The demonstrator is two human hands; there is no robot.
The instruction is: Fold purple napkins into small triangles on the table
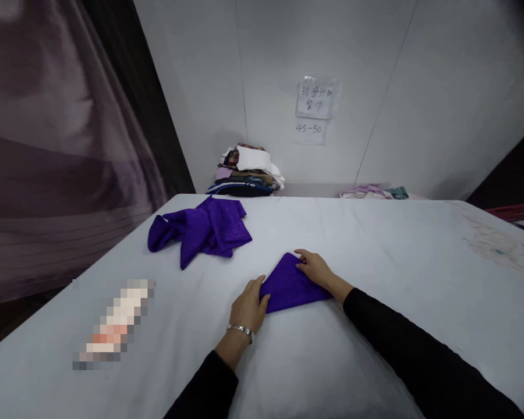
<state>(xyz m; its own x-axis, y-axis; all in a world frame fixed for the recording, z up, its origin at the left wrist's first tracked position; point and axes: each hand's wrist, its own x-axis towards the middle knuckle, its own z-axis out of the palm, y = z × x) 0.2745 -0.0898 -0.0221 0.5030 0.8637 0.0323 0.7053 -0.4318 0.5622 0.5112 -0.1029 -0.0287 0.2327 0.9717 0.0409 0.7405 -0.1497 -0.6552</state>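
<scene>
A purple cloth napkin (288, 286), folded into a roughly triangular shape, lies on the white-covered table (375, 244) in front of me. Its point faces away, and a straight fold runs along the near side. My left hand (248, 305), with a silver bracelet at the wrist, grips the left corner between thumb and fingers. At the upper right edge, my right hand (317, 270) pinches the cloth near the point; part of that side is hidden under the hand. A second purple napkin (212, 227) lies crumpled farther back on the left, apart from both hands.
A pixelated, blurred-out object (117, 323) lies at the table's left. Behind the far edge are a stack of folded clothes (247, 171) and more fabric (369, 191). Handwritten paper signs (317, 100) hang on the wall. A draped curtain (48, 145) borders the left side.
</scene>
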